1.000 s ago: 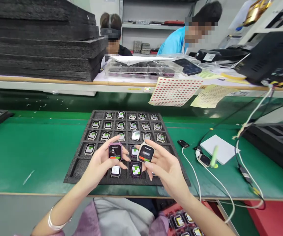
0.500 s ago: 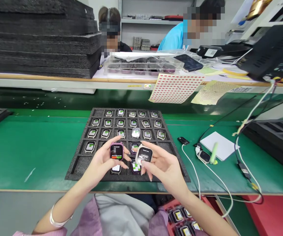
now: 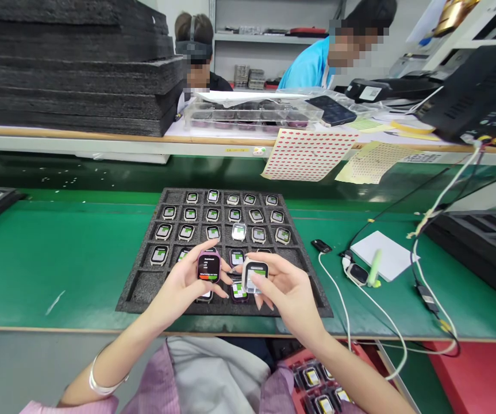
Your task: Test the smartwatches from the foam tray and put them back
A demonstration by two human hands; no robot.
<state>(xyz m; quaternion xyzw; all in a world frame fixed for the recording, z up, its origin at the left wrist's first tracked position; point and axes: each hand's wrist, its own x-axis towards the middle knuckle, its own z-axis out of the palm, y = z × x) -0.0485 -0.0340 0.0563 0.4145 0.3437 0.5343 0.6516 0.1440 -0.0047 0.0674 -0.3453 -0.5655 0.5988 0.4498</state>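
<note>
Between the fingers and thumb of my left hand (image 3: 186, 277) is a purple smartwatch (image 3: 208, 268), its dark screen showing white text and a red and green bar. My right hand (image 3: 288, 287) grips a pale-cased smartwatch (image 3: 255, 272), the thumb lying over its lit white and green screen. Both watches are held above the front part of a black foam tray (image 3: 142, 287). Rows of strapless watches lie in its compartments, many with white and green screens, among them a purple-cased watch (image 3: 239, 291) just below my hands. My hands hide some compartments.
To the right lie a watch on a white cable (image 3: 357, 274), a small black charger (image 3: 320, 246), a white pad (image 3: 381, 253) and a green marker-like stick (image 3: 376, 263). Foam slabs (image 3: 75, 75) are stacked on the shelf. Two people are beyond it. A red tray of watches (image 3: 316, 382) sits by my lap.
The screen of the pale watch in my right hand has turned from dark to white and green, with my thumb now over it. Both hands have shifted slightly right.
</note>
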